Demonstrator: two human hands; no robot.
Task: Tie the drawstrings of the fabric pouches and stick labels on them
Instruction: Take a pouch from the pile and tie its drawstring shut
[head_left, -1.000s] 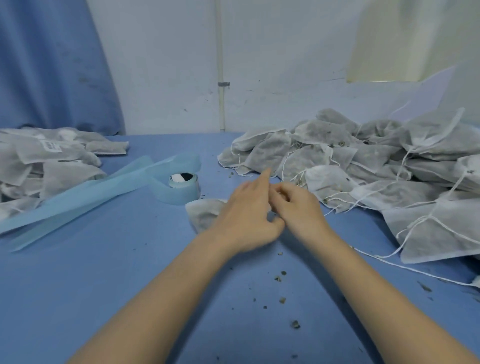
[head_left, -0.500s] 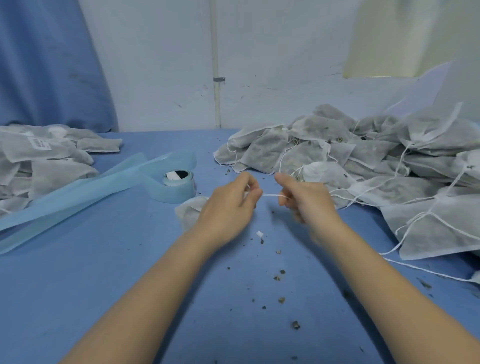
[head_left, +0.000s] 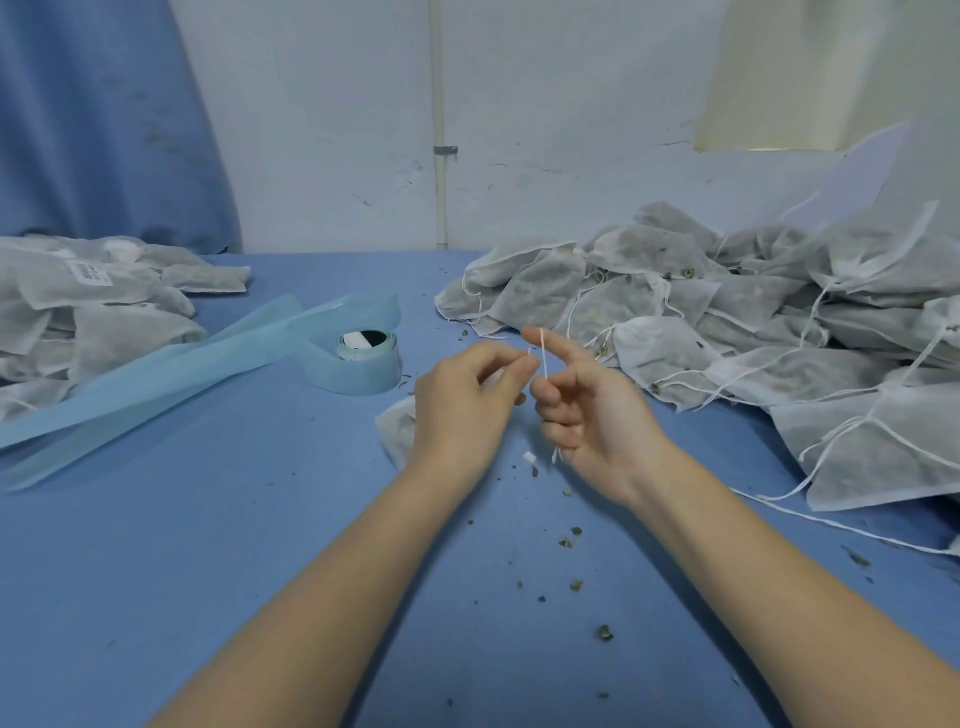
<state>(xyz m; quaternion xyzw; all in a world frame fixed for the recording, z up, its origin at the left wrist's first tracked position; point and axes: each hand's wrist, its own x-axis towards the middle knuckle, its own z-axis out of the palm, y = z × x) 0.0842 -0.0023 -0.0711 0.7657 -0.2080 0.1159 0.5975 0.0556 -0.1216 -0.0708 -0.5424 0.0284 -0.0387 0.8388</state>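
A grey fabric pouch lies on the blue table, mostly hidden behind my left hand. Its thin white drawstring runs upright over the outstretched forefinger of my right hand, whose other fingers are curled around the string lower down. My left hand pinches the other string end between thumb and forefinger just left of that finger. A roll of labels on light blue backing stands behind my left hand, its strip trailing to the left.
A large heap of grey pouches with loose strings fills the right side. A smaller pile, one bearing a white label, lies at far left. Plant crumbs dot the table near me. A white wall stands behind.
Earlier my hands pulled the string taut sideways between them. Now my right forefinger points up with the string looped over it, and my left hand has come closer.
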